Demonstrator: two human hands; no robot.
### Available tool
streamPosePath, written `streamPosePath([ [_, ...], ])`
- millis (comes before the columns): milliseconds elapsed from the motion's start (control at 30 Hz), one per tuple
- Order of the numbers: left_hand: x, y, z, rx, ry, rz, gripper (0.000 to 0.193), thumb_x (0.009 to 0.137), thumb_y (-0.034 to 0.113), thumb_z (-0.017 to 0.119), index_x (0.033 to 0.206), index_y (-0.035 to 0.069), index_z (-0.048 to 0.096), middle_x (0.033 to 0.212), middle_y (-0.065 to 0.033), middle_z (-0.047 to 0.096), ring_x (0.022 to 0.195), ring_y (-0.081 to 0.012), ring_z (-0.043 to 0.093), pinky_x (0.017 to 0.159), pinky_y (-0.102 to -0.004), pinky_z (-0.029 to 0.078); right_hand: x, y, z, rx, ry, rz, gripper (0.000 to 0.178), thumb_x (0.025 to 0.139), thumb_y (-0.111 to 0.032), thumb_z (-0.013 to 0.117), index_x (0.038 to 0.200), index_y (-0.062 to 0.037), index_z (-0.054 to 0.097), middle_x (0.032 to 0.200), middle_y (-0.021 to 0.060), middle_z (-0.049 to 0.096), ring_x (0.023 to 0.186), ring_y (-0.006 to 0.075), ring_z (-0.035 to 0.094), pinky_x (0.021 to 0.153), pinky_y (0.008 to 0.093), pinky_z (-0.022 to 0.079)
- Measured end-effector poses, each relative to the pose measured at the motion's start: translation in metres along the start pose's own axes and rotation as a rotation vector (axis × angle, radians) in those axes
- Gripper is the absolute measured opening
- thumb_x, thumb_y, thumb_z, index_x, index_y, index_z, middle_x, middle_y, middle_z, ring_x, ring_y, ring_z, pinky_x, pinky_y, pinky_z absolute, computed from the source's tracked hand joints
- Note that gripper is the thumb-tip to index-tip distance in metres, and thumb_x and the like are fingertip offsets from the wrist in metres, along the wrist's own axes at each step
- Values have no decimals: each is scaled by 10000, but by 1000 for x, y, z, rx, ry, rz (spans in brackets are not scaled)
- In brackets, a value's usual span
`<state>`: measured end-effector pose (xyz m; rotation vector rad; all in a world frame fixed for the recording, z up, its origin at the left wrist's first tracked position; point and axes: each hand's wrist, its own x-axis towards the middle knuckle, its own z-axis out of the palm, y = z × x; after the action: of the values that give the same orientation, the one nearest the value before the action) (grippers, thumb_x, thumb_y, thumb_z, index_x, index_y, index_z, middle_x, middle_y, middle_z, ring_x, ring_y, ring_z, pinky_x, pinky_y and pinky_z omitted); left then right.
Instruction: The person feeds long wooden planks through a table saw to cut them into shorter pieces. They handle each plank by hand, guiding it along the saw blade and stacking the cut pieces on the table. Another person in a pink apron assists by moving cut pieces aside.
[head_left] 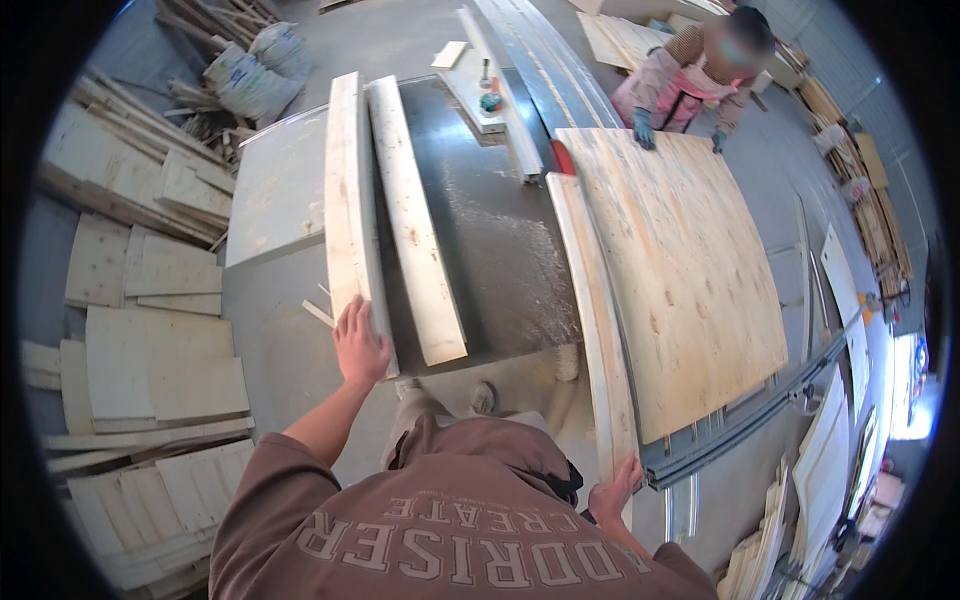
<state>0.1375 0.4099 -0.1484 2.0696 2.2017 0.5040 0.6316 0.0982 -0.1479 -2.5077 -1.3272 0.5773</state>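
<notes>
My left hand grips the near end of a long pale plank, its fingers over the top face. This plank lies along the left part of a dark saw table. A narrower wooden strip lies just to its right, apart from my hand. My right hand is closed around the near end of a long plywood strip. That strip runs beside a large plywood sheet, and a red blade guard is at its far end.
Across the sheet stands a co-worker, with gloved hands at its far edge. A metal fence and a board carrying a small green-and-red tool are at the table's far side. Stacked offcuts line the left. Metal rails lie right.
</notes>
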Motion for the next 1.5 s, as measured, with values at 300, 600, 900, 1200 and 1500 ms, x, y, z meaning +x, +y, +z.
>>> streamPosePath([
  [300,4,-1,-15,-26,-11,-1,757,801,146,745,1519,67,519,1663,-155,470,1548,-366,416,1240,-523,366,162,-221,43,94,125,-370,1107,732,-51,822,1697,-24,281,1555,241,471,1452,464,433,1245,578,319],
  [600,11,-5,-22,-54,-9,-17,766,796,149,735,1526,54,524,1662,-157,472,1532,-369,435,1230,-527,379,235,-486,130,-63,-79,-292,1020,888,-131,742,1738,-68,182,1621,269,360,1456,444,404,1217,529,332],
  [900,16,-10,-27,-44,-23,-23,773,799,154,736,1534,51,521,1669,-158,467,1544,-358,424,1237,-515,376,218,-544,168,-53,-147,-552,1057,916,-296,830,1701,2,188,1651,281,305,1451,450,427,1128,577,438],
  [1200,17,-15,-21,-48,-22,-27,776,797,164,747,1533,57,526,1672,-160,463,1550,-366,416,1255,-523,351,159,-385,164,124,-150,-744,383,1053,-202,620,1329,56,563,1226,260,682,1166,398,643,965,529,488],
  [1500,14,-15,-13,-7,-11,-12,768,801,151,734,1533,69,516,1682,-144,466,1564,-337,398,1251,-521,340,155,-345,149,180,-485,-656,715,1045,-257,641,1607,81,358,1486,302,595,1352,453,587,1128,556,482],
])
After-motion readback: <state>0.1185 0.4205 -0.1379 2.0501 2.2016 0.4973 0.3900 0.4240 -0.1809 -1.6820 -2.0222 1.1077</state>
